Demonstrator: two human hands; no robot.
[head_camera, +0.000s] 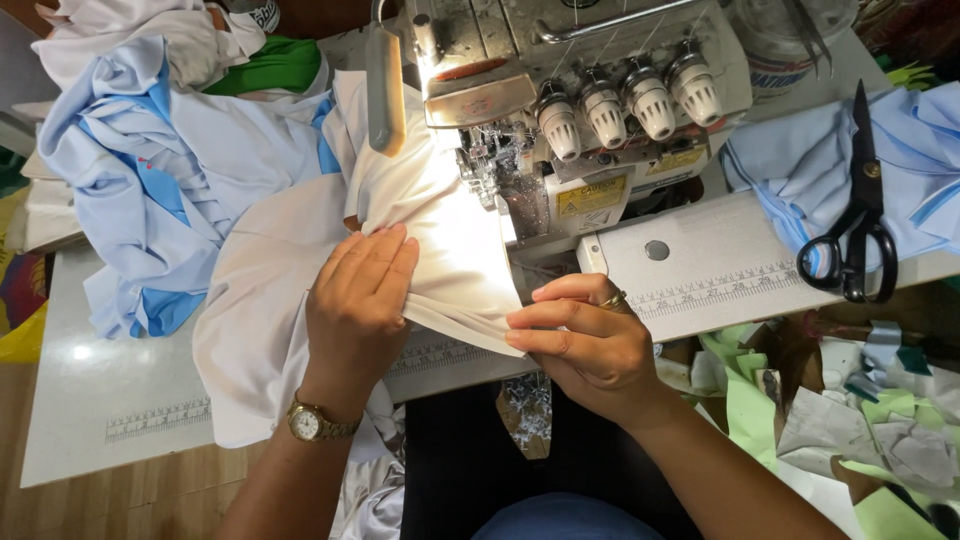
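my left hand (358, 300) lies flat and spread on the white fabric (440, 250), palm down, fingers pointing toward the far side where the overlock machine (580, 110) sits. my right hand (585, 340) is closed in a narrow pinch on the near edge of the same cloth, thumb and fingertips holding the layered hem just right of my left hand. the fabric runs from the machine's needle area, under its bright lamp, across the white table (130, 400) and down over the near edge toward my lap.

i judge this cloth thin, light and soft. it folds and drapes with no stiffness, and looks smooth enough to slide, so the layers could creep apart. best held as i have it: a flat palm to pin the body down, and a fingertip pinch right at the stacked edge to keep the layers even.

to the far left is a heap of pale blue garments (150, 170) with something green (270, 65) behind. black scissors (860, 215) lie at the right on more pale blue cloth (910, 150). scraps of offcuts (850, 420) litter the near right.
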